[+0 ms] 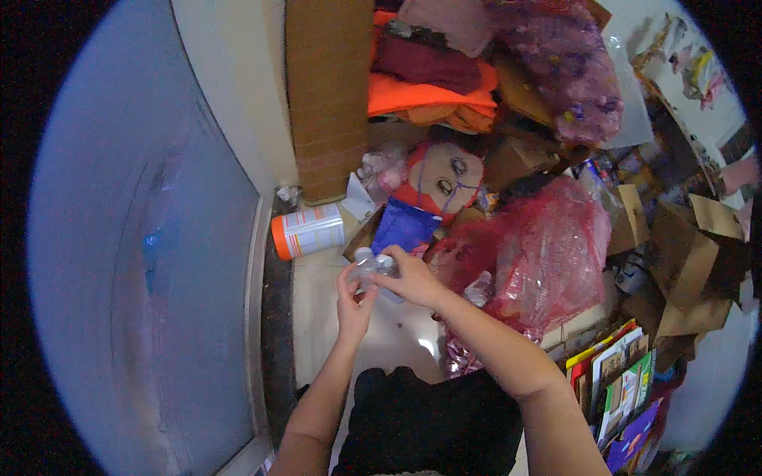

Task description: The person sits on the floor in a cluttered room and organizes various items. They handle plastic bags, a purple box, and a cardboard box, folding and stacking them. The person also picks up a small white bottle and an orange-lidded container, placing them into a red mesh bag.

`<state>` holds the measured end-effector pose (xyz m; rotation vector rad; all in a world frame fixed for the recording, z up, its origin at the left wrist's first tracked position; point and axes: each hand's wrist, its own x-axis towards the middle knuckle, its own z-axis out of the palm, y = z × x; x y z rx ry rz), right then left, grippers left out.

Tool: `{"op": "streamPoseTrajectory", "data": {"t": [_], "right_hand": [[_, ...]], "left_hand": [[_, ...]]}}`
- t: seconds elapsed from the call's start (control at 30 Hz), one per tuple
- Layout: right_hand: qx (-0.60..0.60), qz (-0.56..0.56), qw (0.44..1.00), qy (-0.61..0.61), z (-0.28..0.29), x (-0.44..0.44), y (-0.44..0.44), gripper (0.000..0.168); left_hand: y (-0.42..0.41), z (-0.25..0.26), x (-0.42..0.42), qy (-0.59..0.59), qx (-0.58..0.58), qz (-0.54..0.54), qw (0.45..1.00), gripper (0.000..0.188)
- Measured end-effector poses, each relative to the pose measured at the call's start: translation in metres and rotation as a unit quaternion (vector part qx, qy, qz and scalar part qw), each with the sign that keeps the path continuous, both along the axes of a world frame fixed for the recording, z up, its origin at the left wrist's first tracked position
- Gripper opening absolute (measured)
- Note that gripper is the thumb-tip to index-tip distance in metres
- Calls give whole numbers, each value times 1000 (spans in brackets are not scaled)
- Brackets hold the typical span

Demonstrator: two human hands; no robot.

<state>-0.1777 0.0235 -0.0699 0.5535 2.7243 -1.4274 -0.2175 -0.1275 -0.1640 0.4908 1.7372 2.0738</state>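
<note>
Both hands meet near the middle of the view, around small clear plastic bottles [367, 262] with pale caps. My left hand [355, 303] grips them from the left and below, thumb and fingers curled. From the right, my right hand [409, 276] closes its fingers on the bottles' side. How many bottles there are is partly hidden by the fingers. Just beyond the hands lies a blue packet [406, 226]. A white tub with an orange lid [308, 231] lies on its side to the left.
A frosted glass panel [178, 268] stands at the left beside a tall cardboard piece [327, 101]. Red plastic bags [553, 256] lie right of the hands, with opened cardboard boxes [684, 262] farther right. Flattened printed packages [625, 381] stand at the lower right. Folded orange cloth [428, 98] is piled above.
</note>
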Motion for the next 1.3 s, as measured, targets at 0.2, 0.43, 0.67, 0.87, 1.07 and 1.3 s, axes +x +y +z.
{"op": "streamPoseTrajectory", "data": {"t": [0.2,0.43,0.67,0.87,1.07,1.3], "right_hand": [[197,-16,980,-33,49,79,50,54],[403,1,887,-224,96,139,67,41],[443,102,849,-269,73,172,81,21],[426,49,871,-239,86,159,71,23],[429,40,875,-221,83,146,69,22],[298,63,952,-43,62,60,38,30]], "left_hand": [[56,31,26,33,-18,-173,984,53],[132,18,64,145,-173,-228,947,46],[183,-41,96,201,-68,-358,909,42],[171,-1,97,325,-219,-366,844,32],[113,33,48,192,-186,-300,916,27],[14,9,-40,-63,-98,-124,985,26]]}}
